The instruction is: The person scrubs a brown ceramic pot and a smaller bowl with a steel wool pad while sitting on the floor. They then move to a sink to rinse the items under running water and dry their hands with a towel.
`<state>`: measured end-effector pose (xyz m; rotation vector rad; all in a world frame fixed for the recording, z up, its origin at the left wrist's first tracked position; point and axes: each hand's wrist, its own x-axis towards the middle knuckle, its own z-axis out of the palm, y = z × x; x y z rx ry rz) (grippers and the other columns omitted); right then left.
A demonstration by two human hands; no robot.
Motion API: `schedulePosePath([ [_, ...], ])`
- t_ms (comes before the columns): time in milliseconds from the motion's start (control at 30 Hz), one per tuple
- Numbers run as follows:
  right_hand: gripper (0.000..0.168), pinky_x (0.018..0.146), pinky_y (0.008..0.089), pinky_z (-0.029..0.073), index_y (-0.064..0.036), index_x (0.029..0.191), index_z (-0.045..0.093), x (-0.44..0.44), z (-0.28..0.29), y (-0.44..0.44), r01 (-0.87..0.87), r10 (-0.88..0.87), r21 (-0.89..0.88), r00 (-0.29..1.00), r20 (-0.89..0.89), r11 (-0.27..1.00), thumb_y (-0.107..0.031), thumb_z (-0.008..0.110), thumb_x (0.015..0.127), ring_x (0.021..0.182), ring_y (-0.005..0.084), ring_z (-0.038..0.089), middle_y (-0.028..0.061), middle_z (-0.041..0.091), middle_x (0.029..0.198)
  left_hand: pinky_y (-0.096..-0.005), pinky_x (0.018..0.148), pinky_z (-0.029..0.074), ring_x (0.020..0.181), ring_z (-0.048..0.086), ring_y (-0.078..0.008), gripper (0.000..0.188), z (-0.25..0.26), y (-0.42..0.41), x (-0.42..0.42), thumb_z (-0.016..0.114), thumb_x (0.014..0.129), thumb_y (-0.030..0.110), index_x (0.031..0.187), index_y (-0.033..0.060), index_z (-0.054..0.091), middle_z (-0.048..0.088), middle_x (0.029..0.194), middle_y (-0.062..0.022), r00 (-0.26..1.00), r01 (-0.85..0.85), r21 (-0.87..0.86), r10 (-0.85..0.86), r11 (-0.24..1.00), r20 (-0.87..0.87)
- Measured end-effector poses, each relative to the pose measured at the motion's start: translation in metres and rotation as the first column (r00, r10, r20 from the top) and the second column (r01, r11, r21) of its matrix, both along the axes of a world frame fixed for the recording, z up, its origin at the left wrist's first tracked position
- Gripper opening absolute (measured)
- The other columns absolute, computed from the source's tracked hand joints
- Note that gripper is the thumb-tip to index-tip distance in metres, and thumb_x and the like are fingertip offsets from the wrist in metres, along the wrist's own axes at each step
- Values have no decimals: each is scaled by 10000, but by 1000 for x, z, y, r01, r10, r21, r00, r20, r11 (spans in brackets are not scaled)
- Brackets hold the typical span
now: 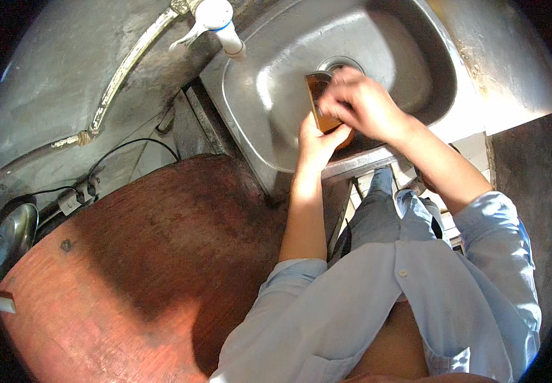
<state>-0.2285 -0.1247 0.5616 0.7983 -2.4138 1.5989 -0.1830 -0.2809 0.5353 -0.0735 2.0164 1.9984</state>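
Observation:
Over the stainless steel sink [252, 110], my left hand [316, 146] grips the lower end of a flat brown-orange piece [318, 88] with a thin pale edge. Its exact kind is unclear, because my hands cover much of it. My right hand [360, 103] lies across the face of this piece with its fingers curled and blurred. Whether those fingers pinch anything is hidden. Behind the right hand, the round drain [340, 60] shows in part at the sink's bottom.
A white tap [218, 24] juts over the sink's far left corner. A worn pipe [127, 72] runs along the metal wall. To the left spreads a reddish wooden tabletop [161, 230], with a power strip [72, 200] and a round metal object [15, 237] by its edge.

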Motion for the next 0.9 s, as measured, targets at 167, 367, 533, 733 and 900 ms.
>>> schedulePosePath([
  [167, 106, 696, 351, 474, -36, 793, 628, -43, -34, -7, 172, -178, 47, 967, 183, 984, -140, 643, 778, 762, 273, 591, 112, 605, 780, -265, 782, 463, 853, 583, -121, 360, 16, 9, -2, 729, 692, 52, 1005, 4, 558, 621, 942, -48, 999, 27, -44, -26, 999, 30],
  [367, 89, 697, 301, 483, -26, 803, 630, -36, -36, -6, 162, -148, -19, 939, 310, 987, -110, 653, 786, 751, 194, 612, 96, 631, 788, -275, 798, 465, 866, 589, -127, 400, 18, 11, -7, 736, 687, 21, 1036, 3, 542, 622, 957, -49, 998, -16, -195, 26, 981, 49],
  [533, 78, 689, 280, 479, -16, 801, 624, -44, -47, 3, 150, -165, 69, 864, 475, 986, -92, 640, 798, 722, 136, 601, 76, 641, 765, -281, 810, 462, 894, 584, -133, 475, 19, 1, -1, 752, 672, 73, 1082, -5, 525, 615, 976, -59, 998, 6, -55, -3, 998, 56],
  [733, 79, 675, 277, 478, -9, 805, 619, -42, -45, -6, 94, -76, -17, 890, 449, 995, -86, 636, 801, 706, 125, 594, 69, 642, 755, -272, 772, 473, 843, 597, -123, 426, 19, -7, -3, 767, 644, 68, 1015, 5, 566, 635, 930, -50, 993, -59, -141, 73, 988, 92],
  [900, 75, 675, 293, 480, -8, 800, 616, -34, -38, -7, 98, -73, -58, 939, 337, 994, -81, 632, 796, 721, 184, 602, 91, 624, 777, -270, 741, 480, 821, 598, -115, 403, 18, 1, -2, 782, 636, 92, 977, 15, 583, 640, 904, -39, 990, -134, -190, 140, 973, 21],
])
